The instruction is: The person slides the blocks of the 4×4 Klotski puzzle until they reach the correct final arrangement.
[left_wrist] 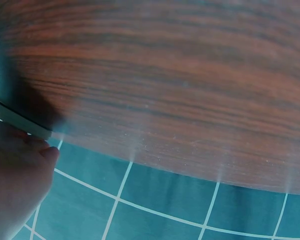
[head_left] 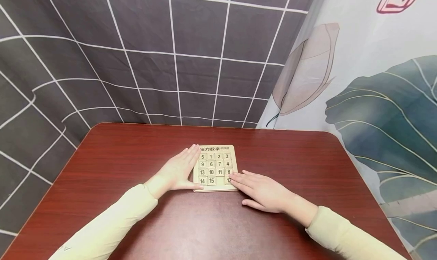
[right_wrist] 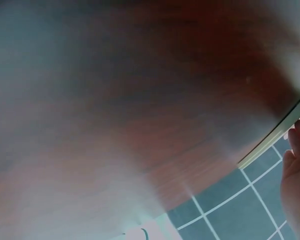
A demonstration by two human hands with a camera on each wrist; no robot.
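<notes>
A pale sliding number puzzle (head_left: 216,188) lies flat on the table, with numbered tiles in a square grid. A gap shows in its bottom row, between the 15 tile (head_left: 211,181) and the partly covered 12 tile (head_left: 228,180). Along the puzzle's left side rests my left hand (head_left: 179,170), fingers straight towards the upper left corner and thumb at the lower left corner. My right hand (head_left: 264,191) reaches in from the right, its extended fingertips touching the board near the 8 tile (head_left: 228,172) and the 12 tile. Both wrist views catch only part of each hand and the puzzle's edge.
The reddish-brown wooden table (head_left: 136,150) extends around the puzzle on all sides. Behind it hangs a dark curtain with a white grid (head_left: 198,74). At the right is a pale curtain with a leaf print (head_left: 392,112).
</notes>
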